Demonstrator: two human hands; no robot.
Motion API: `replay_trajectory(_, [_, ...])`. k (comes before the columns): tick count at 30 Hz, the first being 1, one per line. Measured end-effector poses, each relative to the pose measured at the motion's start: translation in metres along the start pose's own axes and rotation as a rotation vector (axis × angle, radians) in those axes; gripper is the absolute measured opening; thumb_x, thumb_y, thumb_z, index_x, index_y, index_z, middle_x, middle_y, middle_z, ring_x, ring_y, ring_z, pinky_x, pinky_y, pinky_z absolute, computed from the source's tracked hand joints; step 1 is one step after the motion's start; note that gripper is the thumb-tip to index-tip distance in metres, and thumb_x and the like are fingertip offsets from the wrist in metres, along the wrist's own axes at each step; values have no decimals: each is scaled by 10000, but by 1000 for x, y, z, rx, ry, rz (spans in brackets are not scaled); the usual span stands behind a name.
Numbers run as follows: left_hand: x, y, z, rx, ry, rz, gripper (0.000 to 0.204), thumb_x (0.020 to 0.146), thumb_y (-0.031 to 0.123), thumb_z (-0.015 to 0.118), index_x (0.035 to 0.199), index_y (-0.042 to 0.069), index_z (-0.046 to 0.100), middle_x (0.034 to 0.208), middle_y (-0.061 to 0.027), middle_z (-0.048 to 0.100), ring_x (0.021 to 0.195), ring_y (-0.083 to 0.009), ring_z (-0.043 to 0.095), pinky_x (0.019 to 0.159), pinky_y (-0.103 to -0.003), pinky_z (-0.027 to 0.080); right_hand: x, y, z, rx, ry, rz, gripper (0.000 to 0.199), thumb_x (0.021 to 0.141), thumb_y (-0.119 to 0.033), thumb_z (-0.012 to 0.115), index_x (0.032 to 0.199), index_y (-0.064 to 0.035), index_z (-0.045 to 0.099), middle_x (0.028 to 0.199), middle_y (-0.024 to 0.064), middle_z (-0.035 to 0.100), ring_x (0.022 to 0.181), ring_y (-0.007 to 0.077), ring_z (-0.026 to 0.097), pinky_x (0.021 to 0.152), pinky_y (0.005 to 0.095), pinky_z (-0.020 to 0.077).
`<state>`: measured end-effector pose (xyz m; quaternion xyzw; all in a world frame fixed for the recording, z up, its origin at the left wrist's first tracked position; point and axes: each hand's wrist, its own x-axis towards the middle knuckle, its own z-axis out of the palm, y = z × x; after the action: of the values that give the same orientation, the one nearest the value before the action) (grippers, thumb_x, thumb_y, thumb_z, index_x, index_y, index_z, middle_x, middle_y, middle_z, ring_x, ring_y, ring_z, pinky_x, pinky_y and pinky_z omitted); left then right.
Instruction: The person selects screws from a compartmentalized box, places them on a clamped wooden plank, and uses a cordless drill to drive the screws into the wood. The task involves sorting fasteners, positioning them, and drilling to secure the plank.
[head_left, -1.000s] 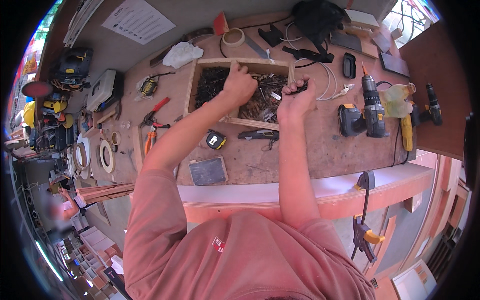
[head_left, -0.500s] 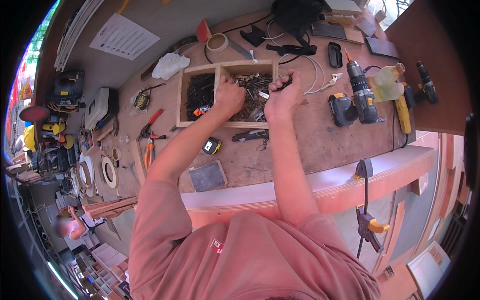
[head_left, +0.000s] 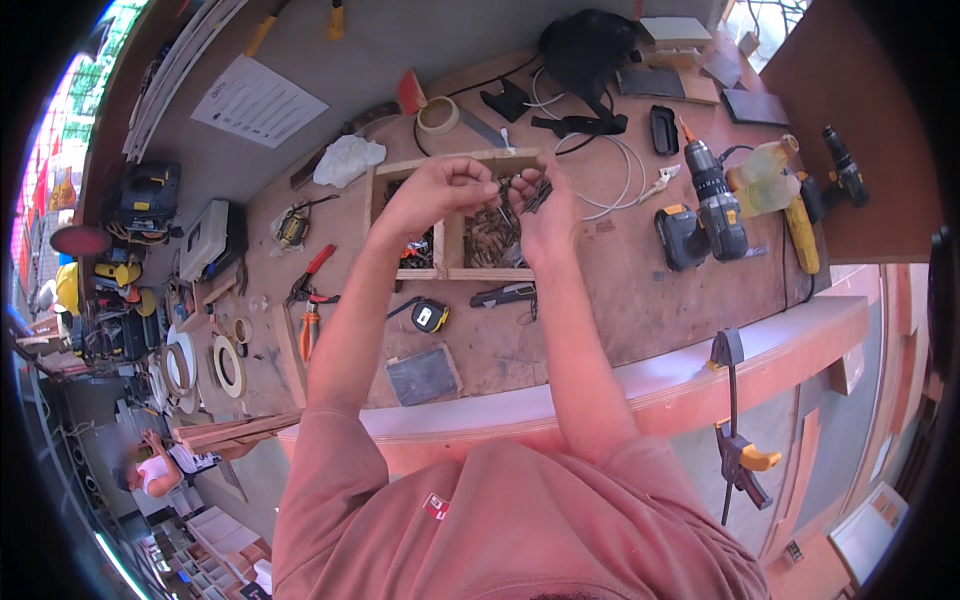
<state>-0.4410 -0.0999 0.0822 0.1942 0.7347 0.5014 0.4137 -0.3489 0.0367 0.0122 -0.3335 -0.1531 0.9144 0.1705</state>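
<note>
A two-compartment wooden box (head_left: 488,273) rests on the workbench, with a loose heap of dark screws (head_left: 488,240) in its right compartment. Above that compartment my right hand (head_left: 550,222) is closed around a small bunch of dark screws (head_left: 538,197), their shafts showing past the fingers. My left hand (head_left: 440,198) hovers over the box's left side, thumb and fingertips pinched close to the right hand's fingers. What the pinch holds is too small to make out. Under the left hand, an orange piece (head_left: 412,250) lies among the left compartment's contents.
Near the box's front edge lie a tape measure (head_left: 430,315) and a utility knife (head_left: 503,294). Pliers with red handles (head_left: 318,262) are to the left. A cordless drill (head_left: 716,200) stands on the right, beside a yellow-handled tool (head_left: 802,236). A clamp (head_left: 740,450) hangs off the bench front.
My left hand has lifted out of the right compartment and swung up and left, now pinched near the right hand. The right hand has turned and moved left over the box, showing its bunch of screws.
</note>
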Motion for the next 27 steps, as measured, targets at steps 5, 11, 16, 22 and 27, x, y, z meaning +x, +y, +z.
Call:
replay_trajectory(5, [4,25,19,536,176,116,302,944,267,702,1028,-20,744,858,-69,771,812,-122,694,785,-290,528,7,6,-3,45,-110,22,249,1079,-266,456,1197,-81,573,926,12,568,805,117,549,710,276,466])
replay_trajectory(11, [23,-4,6,767,466,156,252,910,233,681,991,9,763,822,-162,757,820,-285,747,769,-421,562,14,0,-13,76,17,-196,243,1090,-271,438,1164,-73,559,809,-33,425,682,69,427,604,240,381])
replay_trajectory(16, [49,-72,29,1185,403,-71,196,885,135,635,947,-14,747,912,-260,728,906,-421,720,811,-504,580,5,-6,-5,80,120,-196,210,1067,-274,478,1144,-98,562,827,-37,451,689,66,440,615,236,385])
replay_trajectory(22, [82,-97,49,1142,338,-204,234,847,82,655,1038,-38,716,1075,-301,700,1014,-443,704,872,-498,588,5,-8,-5,57,117,-201,182,1039,-264,514,1120,-112,571,834,-37,461,691,68,445,638,244,392])
replay_trajectory(27, [94,-104,43,1130,390,-298,217,876,76,648,1040,-15,758,1096,-266,719,1048,-410,710,901,-468,589,6,-12,-6,72,134,-212,181,1032,-256,520,1110,-104,580,829,-37,460,690,71,441,644,255,394])
